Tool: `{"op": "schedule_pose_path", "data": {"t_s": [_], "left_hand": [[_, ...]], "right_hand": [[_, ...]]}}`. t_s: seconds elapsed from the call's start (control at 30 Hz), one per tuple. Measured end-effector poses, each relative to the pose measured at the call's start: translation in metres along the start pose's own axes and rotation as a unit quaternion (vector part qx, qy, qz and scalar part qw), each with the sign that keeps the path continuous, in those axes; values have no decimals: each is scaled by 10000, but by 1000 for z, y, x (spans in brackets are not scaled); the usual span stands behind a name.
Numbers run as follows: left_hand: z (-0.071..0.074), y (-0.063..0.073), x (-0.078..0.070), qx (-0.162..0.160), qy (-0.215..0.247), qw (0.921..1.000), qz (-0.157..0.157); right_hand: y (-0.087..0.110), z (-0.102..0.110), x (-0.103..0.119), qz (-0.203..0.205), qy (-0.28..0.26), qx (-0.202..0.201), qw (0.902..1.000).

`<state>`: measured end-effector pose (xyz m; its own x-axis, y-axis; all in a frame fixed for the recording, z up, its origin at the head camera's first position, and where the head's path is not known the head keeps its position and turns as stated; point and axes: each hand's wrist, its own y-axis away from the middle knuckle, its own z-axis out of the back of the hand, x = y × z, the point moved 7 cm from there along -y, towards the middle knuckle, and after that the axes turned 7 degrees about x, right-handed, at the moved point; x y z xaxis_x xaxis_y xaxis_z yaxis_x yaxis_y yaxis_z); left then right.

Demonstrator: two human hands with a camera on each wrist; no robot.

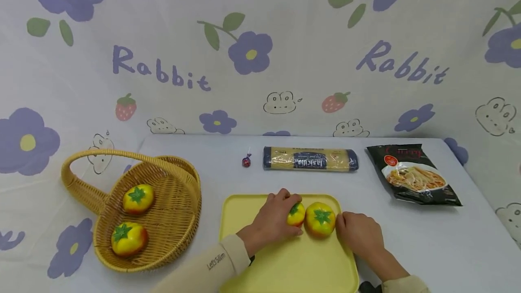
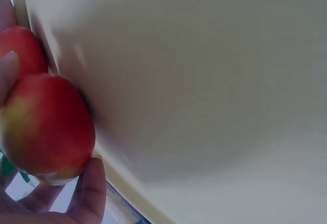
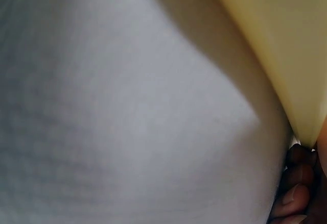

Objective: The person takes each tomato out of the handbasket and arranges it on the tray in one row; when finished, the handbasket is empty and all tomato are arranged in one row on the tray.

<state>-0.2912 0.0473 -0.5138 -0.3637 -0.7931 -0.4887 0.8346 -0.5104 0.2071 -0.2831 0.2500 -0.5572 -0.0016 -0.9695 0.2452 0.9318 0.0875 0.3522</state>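
Note:
My left hand (image 1: 273, 219) grips a yellow and red toy persimmon (image 1: 296, 215) over the yellow tray (image 1: 293, 266). In the left wrist view the red underside of this persimmon (image 2: 51, 127) shows between thumb and fingers. Right beside it, near the tray's right rim, is a second persimmon (image 1: 320, 219) with a green leafy top. My right hand (image 1: 361, 235) holds the tray by that rim, its fingers (image 3: 296, 198) curled at the edge in the right wrist view.
A handled wicker basket (image 1: 175, 234) on the left contains two more persimmons (image 1: 138, 199). Behind the tray lie a small lollipop (image 1: 246, 162) and a long pack of spaghetti (image 1: 310, 159). A black food packet (image 1: 415, 175) is at the back right.

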Motion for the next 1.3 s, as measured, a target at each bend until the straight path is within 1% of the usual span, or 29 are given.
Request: {"op": "schedule_pose_path", "data": {"t_s": [0.23,0.47,0.67,0.8,0.9,1.0,1.1,1.2,1.3], "left_hand": [[-2,-2,-5,-4,-99,9999,-84],[0,0,-7,-18,-121,9999,78],[0,3,-2,99,-4,9998,180],[9,11,4,38,185,9998,117],[16,20,13,-33,260,9996,53],[25,32,24,-76,324,9994,-9],[39,50,34,-75,461,9989,-44],[56,69,39,-11,526,9986,-84],[71,88,42,171,551,9979,-297]], "right_hand": [[0,-1,1,-87,75,118,9999],[-1,0,1,-21,52,121,9999],[-1,0,-1,-43,-1,10,10000],[-1,-1,-1,-49,-58,-13,10000],[0,-2,0,-52,-90,-40,9999],[1,-4,0,-37,-92,-17,9999],[2,-5,-1,-26,-48,2,10000],[1,-3,-2,-17,-30,-62,10000],[0,0,-1,37,-92,-139,9999]]}}
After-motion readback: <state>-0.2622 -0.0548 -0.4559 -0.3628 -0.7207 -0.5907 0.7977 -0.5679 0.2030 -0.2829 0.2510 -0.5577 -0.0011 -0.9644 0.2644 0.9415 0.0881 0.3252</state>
